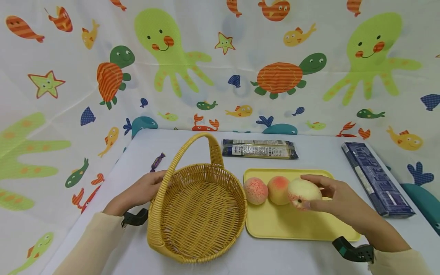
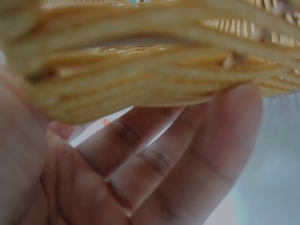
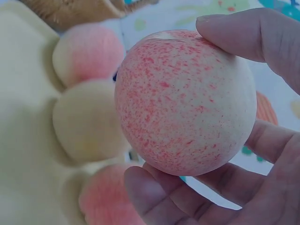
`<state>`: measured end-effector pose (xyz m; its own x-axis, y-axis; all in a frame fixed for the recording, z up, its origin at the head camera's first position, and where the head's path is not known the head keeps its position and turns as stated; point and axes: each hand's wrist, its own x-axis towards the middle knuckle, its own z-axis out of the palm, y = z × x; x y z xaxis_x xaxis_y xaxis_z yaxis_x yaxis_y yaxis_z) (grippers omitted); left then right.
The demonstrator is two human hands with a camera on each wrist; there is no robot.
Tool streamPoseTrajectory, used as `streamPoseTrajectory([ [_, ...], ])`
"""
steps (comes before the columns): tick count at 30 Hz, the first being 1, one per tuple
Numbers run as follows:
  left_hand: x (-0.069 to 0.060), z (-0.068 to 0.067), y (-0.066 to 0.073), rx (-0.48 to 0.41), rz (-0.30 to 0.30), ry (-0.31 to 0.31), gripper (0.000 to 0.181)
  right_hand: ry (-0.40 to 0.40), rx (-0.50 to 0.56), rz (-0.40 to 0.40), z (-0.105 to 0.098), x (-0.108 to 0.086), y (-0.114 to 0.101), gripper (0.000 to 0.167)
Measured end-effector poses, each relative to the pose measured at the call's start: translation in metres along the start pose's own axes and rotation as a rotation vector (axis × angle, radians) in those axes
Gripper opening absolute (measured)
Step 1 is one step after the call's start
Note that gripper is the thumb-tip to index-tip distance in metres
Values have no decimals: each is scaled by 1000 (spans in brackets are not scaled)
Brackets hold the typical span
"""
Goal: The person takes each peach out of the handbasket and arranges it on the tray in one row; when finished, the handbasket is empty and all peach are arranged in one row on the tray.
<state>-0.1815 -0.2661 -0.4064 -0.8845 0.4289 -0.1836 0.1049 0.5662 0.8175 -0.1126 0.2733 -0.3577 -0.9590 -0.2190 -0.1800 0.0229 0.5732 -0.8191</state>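
My right hand grips a pale peach with red speckles above the yellow tray, thumb on one side and fingers round the other. Two peaches, one pink-speckled and one orange-yellow, lie on the tray to its left. A third reddish peach shows in the right wrist view; in the head view it is hidden. At the left side of the yellow wicker basket, my left hand holds the woven edge, its fingers partly hidden by the handle.
Behind the basket and tray lies a long dark package with a printed label. A blue package lies right of the tray. One purple-wrapped candy sits beyond my left hand. A sea-animal print curtain hangs around the table.
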Motion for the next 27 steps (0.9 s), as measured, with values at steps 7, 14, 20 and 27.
streamPoseTrajectory([
  [7,0,0,0,4,-1,1,41,44,-40,61,-17,-6,19,76],
  [14,0,0,-1,-3,2,-6,44,108,-88,113,-31,-7,34,81],
  [20,0,0,0,-1,12,-7,40,150,-86,142,-40,-4,46,84],
  [27,0,0,0,7,16,-8,37,195,-65,167,-48,0,57,87],
])
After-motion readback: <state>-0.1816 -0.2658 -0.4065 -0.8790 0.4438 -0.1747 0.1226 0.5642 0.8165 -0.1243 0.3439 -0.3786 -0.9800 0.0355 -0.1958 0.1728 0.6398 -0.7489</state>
